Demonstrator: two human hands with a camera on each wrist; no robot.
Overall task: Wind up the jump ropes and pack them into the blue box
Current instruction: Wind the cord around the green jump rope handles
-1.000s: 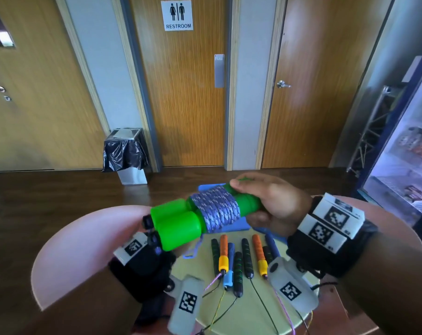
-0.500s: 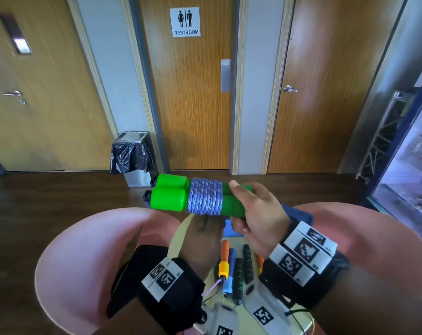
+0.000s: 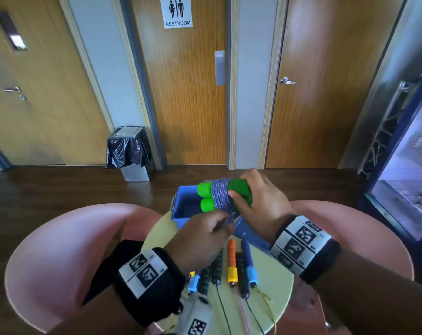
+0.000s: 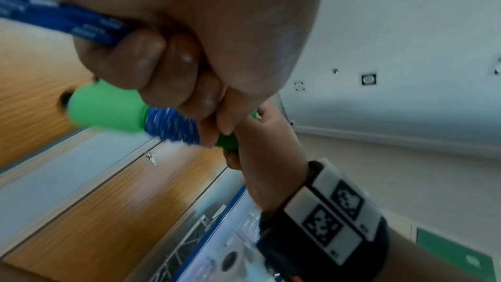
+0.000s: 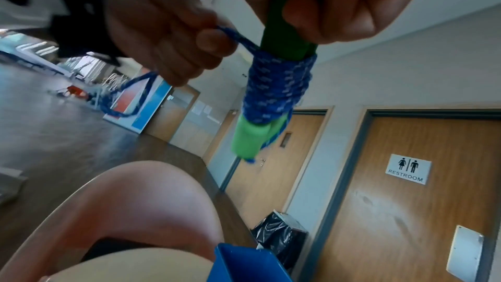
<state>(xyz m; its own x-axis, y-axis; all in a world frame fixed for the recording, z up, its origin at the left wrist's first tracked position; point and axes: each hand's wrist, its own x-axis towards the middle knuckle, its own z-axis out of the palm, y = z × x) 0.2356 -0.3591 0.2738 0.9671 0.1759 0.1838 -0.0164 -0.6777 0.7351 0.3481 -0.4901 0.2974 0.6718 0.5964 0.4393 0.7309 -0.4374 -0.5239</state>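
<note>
Green foam handles (image 3: 239, 191), bound in blue speckled rope (image 3: 220, 195), are sitting in my right hand's (image 3: 260, 201) clenched grip above the blue box (image 3: 181, 210); my left hand (image 3: 200, 238) is pinching the loose rope end (image 5: 236, 38), other jump ropes (image 3: 231, 262) lying on the worktop (image 3: 272, 296).

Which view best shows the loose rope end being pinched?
Right wrist: the left hand pinches the rope end beside the coil, unobstructed. Head view hides it behind fingers; left wrist shows only a blurred strand.

Two green handles (image 3: 206, 197), one blue box (image 3: 181, 209)
</note>
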